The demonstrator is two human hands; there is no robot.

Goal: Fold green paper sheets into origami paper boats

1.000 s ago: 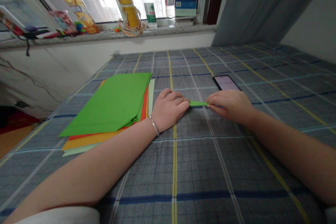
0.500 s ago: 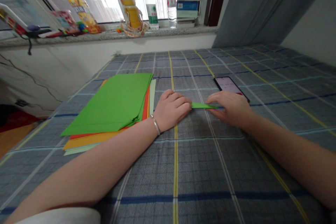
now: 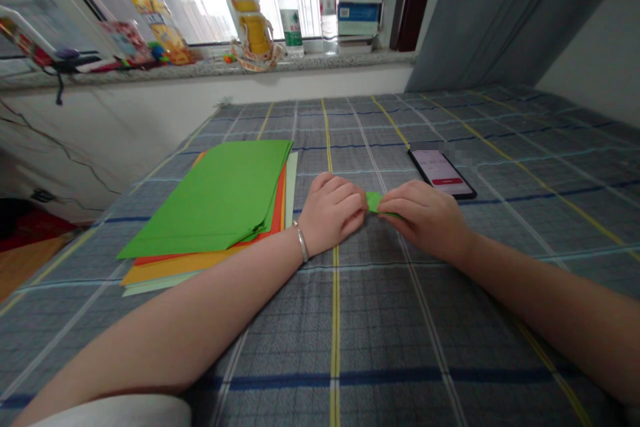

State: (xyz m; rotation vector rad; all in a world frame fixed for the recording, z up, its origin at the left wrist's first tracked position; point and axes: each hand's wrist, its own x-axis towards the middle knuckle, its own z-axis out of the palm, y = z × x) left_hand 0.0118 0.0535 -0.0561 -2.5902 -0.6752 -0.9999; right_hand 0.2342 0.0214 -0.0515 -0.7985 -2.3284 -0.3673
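A small folded strip of green paper lies on the checked grey cloth, pinched from both ends. My left hand, with a silver bangle on the wrist, is curled closed on the strip's left end. My right hand is closed over its right end and covers most of it. Only a short green piece shows between the two hands. A stack of coloured paper sheets, green on top with orange and yellow below, lies just left of my left hand.
A phone with a lit screen lies on the cloth behind my right hand. The window sill at the back holds bottles, a box and small items. A grey curtain hangs at the right. The bed's left edge drops to the floor.
My right hand has slid left along the green strip toward my left hand, so much less of the strip shows. The left hand has stayed put.
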